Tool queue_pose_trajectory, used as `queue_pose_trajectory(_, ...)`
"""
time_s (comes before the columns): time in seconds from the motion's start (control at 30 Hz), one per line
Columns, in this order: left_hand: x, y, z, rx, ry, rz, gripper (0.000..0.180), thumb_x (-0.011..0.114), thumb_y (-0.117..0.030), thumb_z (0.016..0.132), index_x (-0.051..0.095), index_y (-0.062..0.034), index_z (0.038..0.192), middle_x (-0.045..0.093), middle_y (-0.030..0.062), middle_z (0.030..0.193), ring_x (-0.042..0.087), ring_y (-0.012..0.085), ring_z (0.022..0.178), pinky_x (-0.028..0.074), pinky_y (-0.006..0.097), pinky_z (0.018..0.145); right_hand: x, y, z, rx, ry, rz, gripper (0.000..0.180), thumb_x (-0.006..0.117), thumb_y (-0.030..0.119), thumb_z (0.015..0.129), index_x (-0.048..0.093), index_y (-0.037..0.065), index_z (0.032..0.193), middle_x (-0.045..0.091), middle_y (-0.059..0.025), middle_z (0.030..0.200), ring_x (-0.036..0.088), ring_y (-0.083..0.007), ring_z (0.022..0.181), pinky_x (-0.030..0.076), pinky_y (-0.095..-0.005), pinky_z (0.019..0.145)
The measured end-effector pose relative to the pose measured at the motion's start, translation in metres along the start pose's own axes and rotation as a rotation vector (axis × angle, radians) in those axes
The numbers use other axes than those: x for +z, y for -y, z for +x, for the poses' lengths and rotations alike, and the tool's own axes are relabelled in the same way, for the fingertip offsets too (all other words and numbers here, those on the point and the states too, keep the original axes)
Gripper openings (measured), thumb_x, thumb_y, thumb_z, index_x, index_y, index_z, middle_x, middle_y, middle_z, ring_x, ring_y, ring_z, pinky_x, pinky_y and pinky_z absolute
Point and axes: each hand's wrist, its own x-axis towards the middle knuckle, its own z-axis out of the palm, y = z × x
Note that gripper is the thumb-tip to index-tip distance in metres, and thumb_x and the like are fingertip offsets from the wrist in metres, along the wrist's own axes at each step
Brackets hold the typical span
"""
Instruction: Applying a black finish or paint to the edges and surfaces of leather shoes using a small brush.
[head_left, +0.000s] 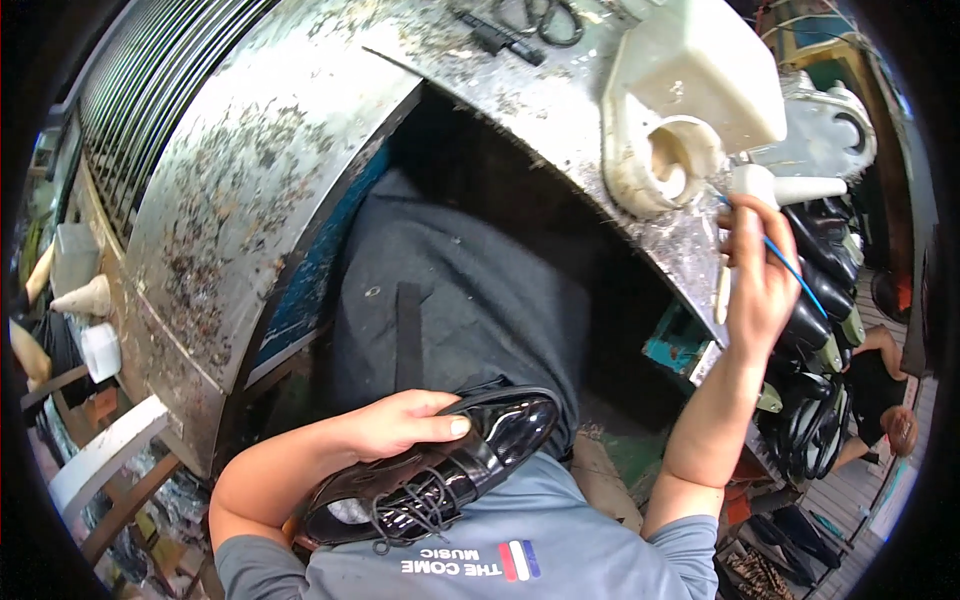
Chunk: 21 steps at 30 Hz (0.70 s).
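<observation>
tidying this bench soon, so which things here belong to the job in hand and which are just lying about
In use:
black lace-up shoe, held by the left hand
thin blue stick, in the right hand
white container, probably, as its round opening is near the stick

Apparently lying about:
black pen-like tool
pale cone

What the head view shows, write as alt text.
A person's left hand holds a glossy black lace-up shoe; the right hand holds a thin blue stick near a stained white plastic container on a grey metal bench.
</observation>
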Motion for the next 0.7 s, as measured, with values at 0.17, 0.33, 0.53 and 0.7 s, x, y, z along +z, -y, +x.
queue_pose_trajectory(0.17,-0.005,0.003,0.003,-0.003,0.039,-0.012,0.047,0.064,-0.029,0.099,0.056,0.0046,0.131,0.068,0.0077,0.114,0.065,0.013,0.099,0.054,0.029,0.089,0.009,0.018,-0.031,0.034,0.14,0.247,0.019,0.056,0.014,0.102,0.065,-0.001,0.111,0.07,-0.0081,0.092,0.06,-0.0093,0.076,0.046,-0.0226,0.069)
queue_pose_trajectory(0.33,-0.008,0.006,0.003,-0.013,0.084,0.045,0.045,0.064,-0.029,0.1,0.056,0.0031,0.13,0.067,0.0046,0.115,0.059,0.0101,0.105,0.049,0.03,0.095,0.029,0.039,-0.077,0.168,0.551,0.476,0.018,0.064,0.014,0.093,0.068,-0.002,0.099,0.071,-0.0112,0.088,0.066,-0.0185,0.078,0.052,-0.0298,0.072)
queue_pose_trajectory(0.53,-0.006,0.007,0.005,0.037,0.069,0.058,0.044,0.064,-0.027,0.1,0.056,0.0039,0.13,0.066,0.0042,0.115,0.059,0.0106,0.104,0.049,0.03,0.094,0.054,0.031,-0.093,0.03,0.993,0.518,0.007,0.066,0.006,0.088,0.069,0.002,0.093,0.071,-0.0115,0.083,0.069,-0.0266,0.073,0.054,-0.0363,0.068)
queue_pose_trajectory(0.7,-0.006,0.006,0.005,0.016,0.058,0.075,0.041,0.063,-0.026,0.1,0.057,0.004,0.128,0.066,0.0045,0.112,0.059,0.0103,0.102,0.049,0.03,0.093,0.062,0.032,-0.094,-0.013,1.048,0.477,0.007,0.065,0.006,0.087,0.068,0.001,0.091,0.069,-0.0122,0.081,0.068,-0.029,0.072,0.053,-0.038,0.067)
